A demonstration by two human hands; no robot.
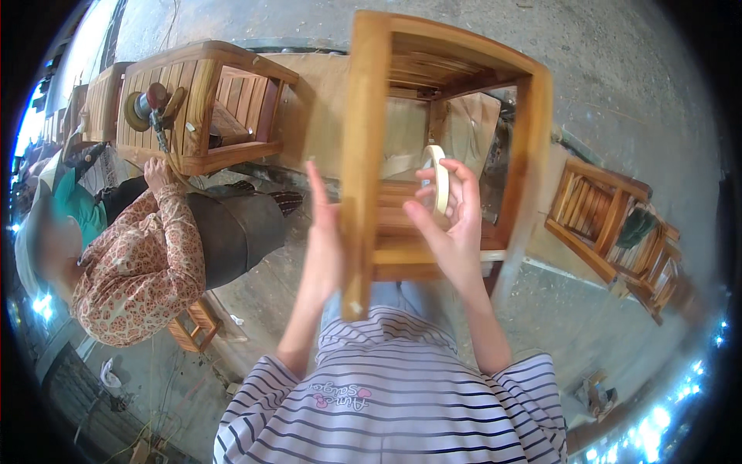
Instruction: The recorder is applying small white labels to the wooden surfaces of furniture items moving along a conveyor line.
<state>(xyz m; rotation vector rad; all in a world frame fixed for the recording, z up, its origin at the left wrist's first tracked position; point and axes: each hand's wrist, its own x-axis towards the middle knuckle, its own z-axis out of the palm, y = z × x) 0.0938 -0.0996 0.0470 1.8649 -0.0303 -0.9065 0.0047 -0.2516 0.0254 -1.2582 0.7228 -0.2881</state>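
Hands at work on a wooden chair frame (363, 155) lying on its side: the left hand (323, 232), open and flat, steadies its leg; the right hand (452, 224) grips a roll of tape (439, 179) inside the frame. No tape applied yet, seemingly. Alongside, a co-worker's hand (158, 174) touches a second chair (201, 100); floor room is tight.

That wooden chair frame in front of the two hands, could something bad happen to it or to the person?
Maybe. The wooden chair frame seems steadied only by the left hand, laid flat against its post, so it might tip or slide. The right hand holds a pale tape roll loosely in its fingers, so the roll could drop into the frame. A co-worker crouches close on the left at another wooden chair with a sander on top, so a falling frame might bump them.
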